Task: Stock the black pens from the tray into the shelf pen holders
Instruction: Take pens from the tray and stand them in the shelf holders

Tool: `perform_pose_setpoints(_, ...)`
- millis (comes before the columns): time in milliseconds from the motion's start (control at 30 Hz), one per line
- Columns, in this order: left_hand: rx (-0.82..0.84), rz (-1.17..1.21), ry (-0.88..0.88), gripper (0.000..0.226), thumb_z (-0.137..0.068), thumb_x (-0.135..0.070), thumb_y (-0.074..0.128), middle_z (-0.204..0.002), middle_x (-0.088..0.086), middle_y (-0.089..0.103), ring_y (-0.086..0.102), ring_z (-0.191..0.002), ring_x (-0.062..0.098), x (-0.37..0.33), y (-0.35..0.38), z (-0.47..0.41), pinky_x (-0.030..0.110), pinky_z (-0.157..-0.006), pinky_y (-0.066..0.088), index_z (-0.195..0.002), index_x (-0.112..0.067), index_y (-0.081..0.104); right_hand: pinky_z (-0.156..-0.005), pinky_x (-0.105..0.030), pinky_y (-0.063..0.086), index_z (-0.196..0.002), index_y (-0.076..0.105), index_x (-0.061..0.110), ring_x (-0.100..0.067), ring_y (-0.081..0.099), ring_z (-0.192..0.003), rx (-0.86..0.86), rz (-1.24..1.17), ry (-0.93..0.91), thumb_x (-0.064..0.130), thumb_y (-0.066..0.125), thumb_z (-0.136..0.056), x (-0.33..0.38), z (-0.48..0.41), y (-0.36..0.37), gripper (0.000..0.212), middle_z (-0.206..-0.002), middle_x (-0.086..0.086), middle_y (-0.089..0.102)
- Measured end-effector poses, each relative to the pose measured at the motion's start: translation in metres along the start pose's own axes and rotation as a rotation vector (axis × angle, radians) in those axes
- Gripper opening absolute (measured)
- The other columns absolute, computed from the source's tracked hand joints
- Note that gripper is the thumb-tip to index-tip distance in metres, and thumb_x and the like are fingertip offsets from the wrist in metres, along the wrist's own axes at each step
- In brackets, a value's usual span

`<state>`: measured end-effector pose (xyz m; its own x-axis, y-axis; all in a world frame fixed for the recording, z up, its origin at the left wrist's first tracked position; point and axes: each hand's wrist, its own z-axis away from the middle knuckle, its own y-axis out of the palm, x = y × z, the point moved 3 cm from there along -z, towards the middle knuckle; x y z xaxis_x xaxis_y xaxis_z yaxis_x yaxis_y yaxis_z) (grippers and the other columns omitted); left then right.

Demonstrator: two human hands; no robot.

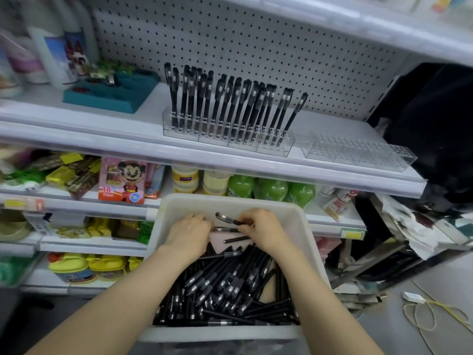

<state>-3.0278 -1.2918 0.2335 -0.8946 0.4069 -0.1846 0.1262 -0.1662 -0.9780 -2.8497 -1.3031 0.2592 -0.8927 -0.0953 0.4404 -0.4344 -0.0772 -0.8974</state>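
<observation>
Two hands reach into a white tray (230,199) heaped with black pens (230,283). The right hand (266,231) pinches one pen (227,218); the left hand (189,231) curls, grip unclear. On the shelf (102,124), one clear holder (225,139) is mostly filled, the neighbouring holder (358,155) empty.

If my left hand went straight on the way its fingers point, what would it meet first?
Probably the loose pen lying on the tray floor right at the left hand fingertips, and just beyond it the right hand, which pinches a second pen. Depth is hard to judge here.
</observation>
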Motion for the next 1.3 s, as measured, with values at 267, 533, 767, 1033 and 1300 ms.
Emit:
perform_pose_setpoints(267,-0.463,0.229,0.147,0.026,-0.091,-0.018,0.057,-0.111,-0.002,0.056,0.056,-0.103,0.022,-0.025,-0.083,-0.017,0.038,-0.085,0.049,-0.117,-0.022,0.063,-0.079,-0.039,0.056,-0.093,0.074,0.023,-0.016,0.068,-0.076,-0.19,-0.298,-0.064,0.029,0.063,-0.093,0.021,-0.018,-0.095,0.013,-0.082,0.004,0.073)
perform_pose_setpoints(533,-0.649,0.045,0.087,0.068,-0.087,-0.007,0.064,-0.15,0.001,0.032,0.027,-0.139,0.021,-0.028,-0.148,-0.065,0.036,-0.111,0.034,-0.147,-0.02,0.034,-0.065,-0.035,0.057,-0.095,0.066,0.018,-0.02,0.067,-0.067,-0.587,-0.5,-0.041,0.019,0.065,-0.092,0.027,-0.048,-0.176,0.003,-0.073,-0.001,0.069)
perform_pose_setpoints(767,-0.63,-0.099,0.051,0.074,-0.082,-0.009,0.068,-0.145,0.006,0.04,0.033,-0.134,0.027,-0.016,-0.135,-0.086,0.04,-0.111,0.034,-0.147,-0.02,0.034,-0.068,-0.034,0.06,-0.094,0.066,0.019,-0.008,0.068,-0.065,-0.754,-0.431,-0.049,0.025,0.062,-0.094,0.036,-0.082,-0.196,0.008,-0.073,0.004,0.07)
perform_pose_setpoints(1033,-0.679,-0.091,0.086,0.073,-0.078,-0.008,0.071,-0.137,0.007,0.046,0.038,-0.127,0.029,-0.013,-0.128,-0.089,0.041,-0.104,0.043,-0.143,-0.017,0.042,-0.073,-0.046,0.057,-0.096,0.067,0.007,-0.024,0.068,-0.072,-0.692,-0.336,-0.014,0.027,0.061,-0.095,0.041,-0.109,-0.178,0.021,-0.077,-0.005,0.071)
perform_pose_setpoints(1300,-0.663,-0.062,0.075,0.082,-0.072,-0.006,0.077,-0.139,0.006,0.044,0.036,-0.129,0.028,-0.011,-0.126,-0.09,0.042,-0.103,0.043,-0.144,-0.019,0.04,-0.083,-0.036,0.053,-0.106,0.069,0.005,-0.022,0.065,-0.086,-0.627,-0.221,0.023,0.024,0.063,-0.095,0.037,-0.111,-0.154,0.023,-0.092,-0.008,0.072)
